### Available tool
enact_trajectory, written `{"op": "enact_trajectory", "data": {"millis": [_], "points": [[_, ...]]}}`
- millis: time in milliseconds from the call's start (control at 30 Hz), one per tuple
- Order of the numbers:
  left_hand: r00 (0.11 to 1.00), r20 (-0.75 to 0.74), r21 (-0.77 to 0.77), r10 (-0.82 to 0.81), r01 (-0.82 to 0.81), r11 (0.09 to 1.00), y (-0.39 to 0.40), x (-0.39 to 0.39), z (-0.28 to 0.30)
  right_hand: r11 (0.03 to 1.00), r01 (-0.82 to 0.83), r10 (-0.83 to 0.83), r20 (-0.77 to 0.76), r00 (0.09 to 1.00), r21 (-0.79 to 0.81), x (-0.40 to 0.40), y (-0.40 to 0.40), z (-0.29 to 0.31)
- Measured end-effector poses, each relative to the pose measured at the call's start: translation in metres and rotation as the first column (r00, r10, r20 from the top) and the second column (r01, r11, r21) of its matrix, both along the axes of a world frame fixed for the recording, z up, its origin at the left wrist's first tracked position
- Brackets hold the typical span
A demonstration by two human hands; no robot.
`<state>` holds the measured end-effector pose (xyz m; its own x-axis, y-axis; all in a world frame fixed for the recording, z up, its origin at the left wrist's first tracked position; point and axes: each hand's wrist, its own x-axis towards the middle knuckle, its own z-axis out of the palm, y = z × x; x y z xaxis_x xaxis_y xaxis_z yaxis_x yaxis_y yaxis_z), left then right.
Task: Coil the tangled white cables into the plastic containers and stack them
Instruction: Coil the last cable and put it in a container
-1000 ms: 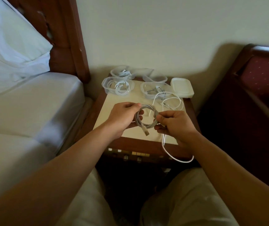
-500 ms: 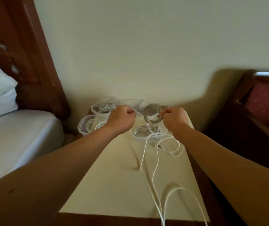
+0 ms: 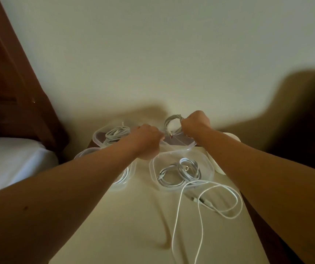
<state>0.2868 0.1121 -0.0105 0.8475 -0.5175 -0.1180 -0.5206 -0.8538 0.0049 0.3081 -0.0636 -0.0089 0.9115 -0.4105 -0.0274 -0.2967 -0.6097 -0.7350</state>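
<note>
From the head camera, my right hand [image 3: 195, 123] is closed around a coiled cable [image 3: 172, 125]. The coil stands upright like a ring, and its plug end hangs down at the bottom. It is above an empty plastic container [image 3: 179, 144] at the back of the worktop [image 3: 126, 225].

My left hand [image 3: 147, 139] is curled, with the fingertips at the near-left edge of this empty container. I cannot tell if the fingers really pinch the rim or only touch it.

To the left of the empty container is a back-left container [image 3: 100, 137] with a coiled white cable inside. In front of it, mostly hidden under my left forearm, is a front-left container [image 3: 121, 184]; a piece of white cable shows in it. In front of the empty container is a front-right container [image 3: 181, 173] that holds a coiled cable with its plugs visible.

A loose white cable [image 3: 200, 206] lies uncoiled on the worktop. One loop of it lies over the near rim of the front-right container, and its long strands run toward me, off the bottom of the picture.

Behind my right forearm there are white lids [image 3: 232, 139], only partly visible. A bed [image 3: 9, 159] is on the left, beside a dark wooden headboard [image 3: 9, 82]. A plain wall [image 3: 152, 54] is behind the worktop.
</note>
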Motion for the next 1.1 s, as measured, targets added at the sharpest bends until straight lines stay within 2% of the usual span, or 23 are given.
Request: {"op": "enact_trajectory", "data": {"millis": [233, 333, 467, 567, 667, 833, 1000, 1100], "points": [[0.997, -0.024, -0.234, 0.067, -0.071, 0.970, 0.019, -0.019, -0.001, 0.972, -0.176, 0.153, -0.151, 0.977, -0.157, -0.005, 0.006, 0.004], [0.998, -0.005, -0.271, 0.065, -0.064, 0.961, 0.022, -0.034, 0.002, 0.948, -0.265, 0.221, -0.235, 0.947, -0.176, -0.007, 0.014, 0.002], [0.999, 0.020, -0.297, 0.049, -0.041, 0.954, 0.026, -0.044, 0.006, 0.920, -0.363, 0.315, -0.271, 0.909, -0.146, -0.004, 0.027, -0.006], [0.998, -0.007, -0.313, 0.065, -0.064, 0.948, 0.030, -0.048, 0.009, 0.873, -0.407, 0.325, -0.301, 0.897, -0.270, -0.003, 0.036, -0.012], [0.997, -0.031, -0.307, 0.076, -0.082, 0.948, 0.032, -0.052, 0.011, 0.832, -0.391, 0.311, -0.253, 0.916, -0.393, -0.007, 0.041, -0.013], [0.992, -0.001, -0.352, 0.127, -0.120, 0.928, 0.032, -0.061, 0.017, 0.843, -0.285, 0.272, -0.095, 0.958, -0.456, -0.020, 0.037, -0.001], [0.985, 0.103, -0.498, 0.135, -0.066, 0.865, 0.033, -0.092, 0.019, 0.896, -0.204, 0.237, 0.036, 0.971, -0.393, -0.061, 0.021, 0.016], [0.989, 0.102, -0.603, 0.106, -0.024, 0.798, 0.030, -0.127, 0.017, 0.942, -0.145, 0.192, 0.132, 0.973, -0.302, -0.107, 0.012, 0.022]]}}
